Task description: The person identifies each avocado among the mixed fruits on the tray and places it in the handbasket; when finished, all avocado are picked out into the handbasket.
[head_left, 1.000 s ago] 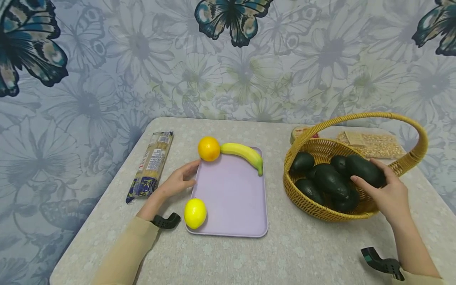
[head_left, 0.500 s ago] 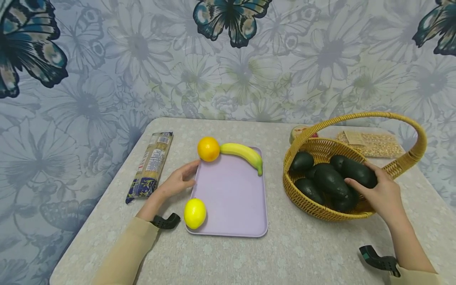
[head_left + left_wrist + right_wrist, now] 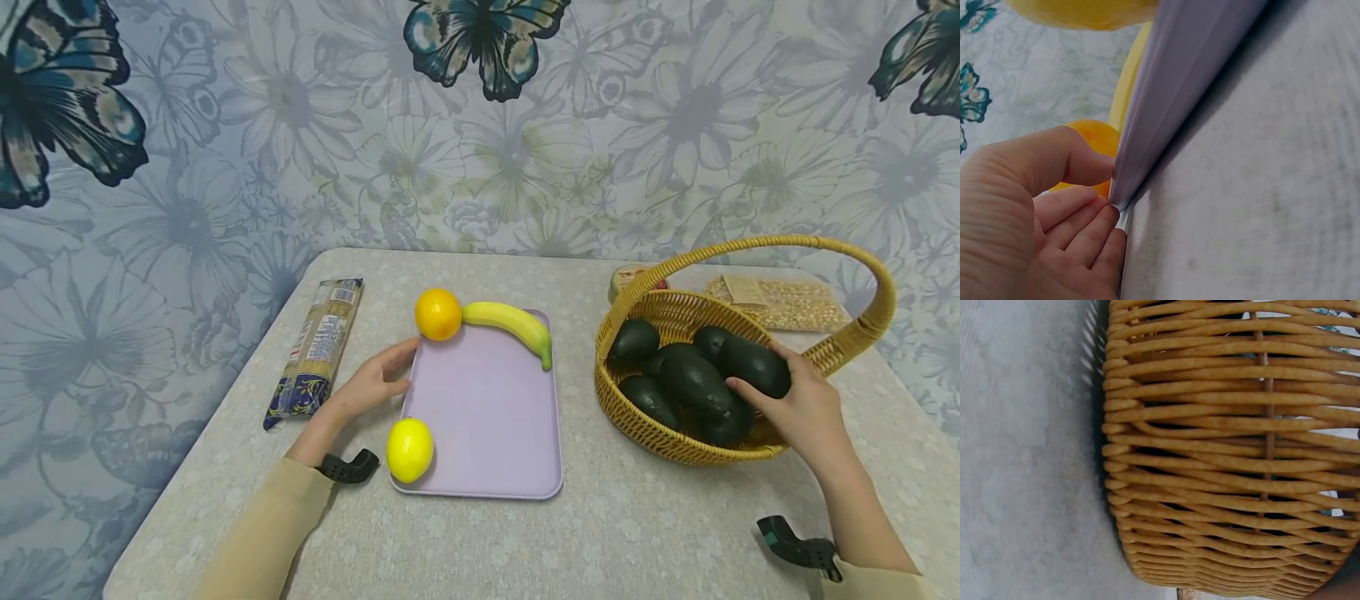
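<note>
In the head view my right hand reaches over the near right rim of a yellow wicker basket. Thumb and fingers grip a dark green avocado, which sits at the right of several other avocados inside. The right wrist view is mostly filled by the basket's woven wall. My left hand rests at the left edge of a lilac tray. In the left wrist view its thumb touches the tray's edge, and the other fingers lie extended beside it.
On the tray's rim lie an orange, a banana and a lemon. A pasta packet lies left of the tray. Behind the basket are a round container and a bag of pale kernels.
My right hand has moved slightly left and inward with the avocado, bringing it against the others in the basket. My left hand stays at the tray's edge.
</note>
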Tool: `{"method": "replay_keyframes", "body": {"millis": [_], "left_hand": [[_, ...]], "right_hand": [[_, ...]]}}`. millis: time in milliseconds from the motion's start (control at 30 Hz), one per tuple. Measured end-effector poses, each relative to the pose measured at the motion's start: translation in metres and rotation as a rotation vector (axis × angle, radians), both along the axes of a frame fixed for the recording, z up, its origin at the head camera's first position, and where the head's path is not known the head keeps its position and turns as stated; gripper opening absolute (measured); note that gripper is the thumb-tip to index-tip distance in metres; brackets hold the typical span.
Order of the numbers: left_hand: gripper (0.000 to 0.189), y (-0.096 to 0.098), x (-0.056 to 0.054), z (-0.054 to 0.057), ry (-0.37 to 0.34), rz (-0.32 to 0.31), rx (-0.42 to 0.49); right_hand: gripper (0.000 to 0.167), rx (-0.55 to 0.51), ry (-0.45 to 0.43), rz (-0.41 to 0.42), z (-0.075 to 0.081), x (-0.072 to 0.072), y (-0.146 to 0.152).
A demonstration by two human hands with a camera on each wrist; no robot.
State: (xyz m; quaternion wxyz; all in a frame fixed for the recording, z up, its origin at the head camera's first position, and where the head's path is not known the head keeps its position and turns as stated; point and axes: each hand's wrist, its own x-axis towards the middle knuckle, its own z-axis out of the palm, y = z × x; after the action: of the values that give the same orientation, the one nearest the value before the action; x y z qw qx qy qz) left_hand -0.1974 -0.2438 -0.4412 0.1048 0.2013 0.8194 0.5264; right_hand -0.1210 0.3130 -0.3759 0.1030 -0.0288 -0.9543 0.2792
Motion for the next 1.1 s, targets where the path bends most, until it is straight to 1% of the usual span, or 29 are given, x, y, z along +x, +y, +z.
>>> {"method": "replay_keyframes", "body": {"millis": [100,300,533,667,800,900,967,1033,1100], "left_hand": [[0.067,-0.001,0.000,-0.001,-0.003,0.000,0.002],[0.067,-0.001,-0.001,0.000,-0.001,-0.001,-0.001],[0.068,-0.001,-0.001,-0.001,0.012,0.001,-0.008],[0.068,-0.003,-0.001,-0.001,0.003,0.013,-0.018],[0.068,-0.003,0.000,-0.002,0.000,0.016,-0.024],[0.068,-0.001,-0.001,-0.002,0.011,0.005,-0.044],[0.068,0.000,-0.002,0.001,0.045,-0.004,-0.092],[0.068,0.003,-0.003,0.009,0.090,-0.021,-0.165],[0.067,0.007,-0.004,0.020,0.144,-0.032,-0.256]], "right_hand": [[0.087,-0.004,0.024,-0.001,0.000,0.000,0.000],[0.079,-0.037,0.105,0.006,0.005,0.000,0.001],[0.075,-0.051,0.155,0.014,0.006,0.000,0.001],[0.071,-0.116,0.203,-0.006,0.012,0.005,-0.006],[0.062,-0.222,0.295,-0.027,0.026,0.012,-0.021],[0.057,-0.317,0.381,0.013,0.038,0.016,-0.033],[0.057,-0.370,0.426,0.065,0.047,0.019,-0.041],[0.058,-0.407,0.458,0.122,0.057,0.022,-0.051],[0.058,-0.473,0.504,0.226,0.068,0.025,-0.062]]}}
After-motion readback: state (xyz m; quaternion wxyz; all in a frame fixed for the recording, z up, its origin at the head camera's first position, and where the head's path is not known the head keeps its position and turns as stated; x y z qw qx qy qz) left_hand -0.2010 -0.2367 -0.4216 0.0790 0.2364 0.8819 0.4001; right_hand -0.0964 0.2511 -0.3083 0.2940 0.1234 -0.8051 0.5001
